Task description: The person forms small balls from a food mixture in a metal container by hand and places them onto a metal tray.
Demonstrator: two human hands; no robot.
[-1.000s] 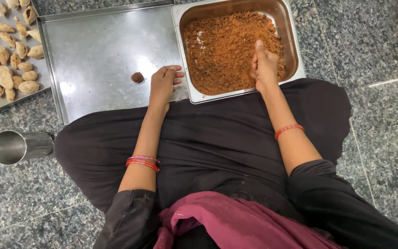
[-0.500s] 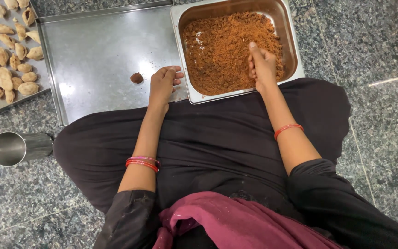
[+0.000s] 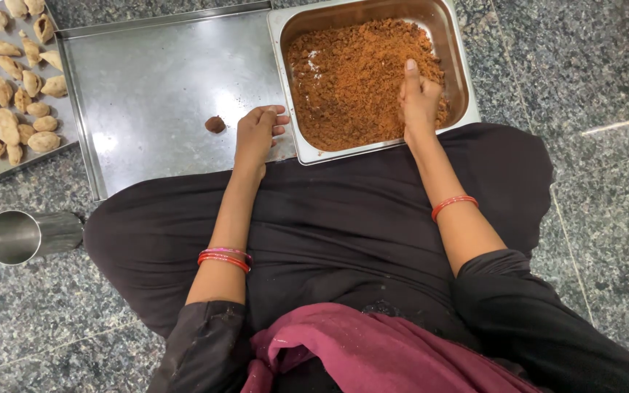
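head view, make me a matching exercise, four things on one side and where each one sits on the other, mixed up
Things:
1. right hand
2. small brown ball
3. steel cup
4. shaped dough pieces

Places:
A. on its side on the stone floor, left of the knee
B. alone on the flat steel tray
C. in the brown crumbly filling inside the deep pan
D. crowded on the tray at far left

Pairs: 1-C, 2-B, 3-A, 4-D

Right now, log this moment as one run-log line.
right hand: in brown filling | left hand: on steel tray, near small ball
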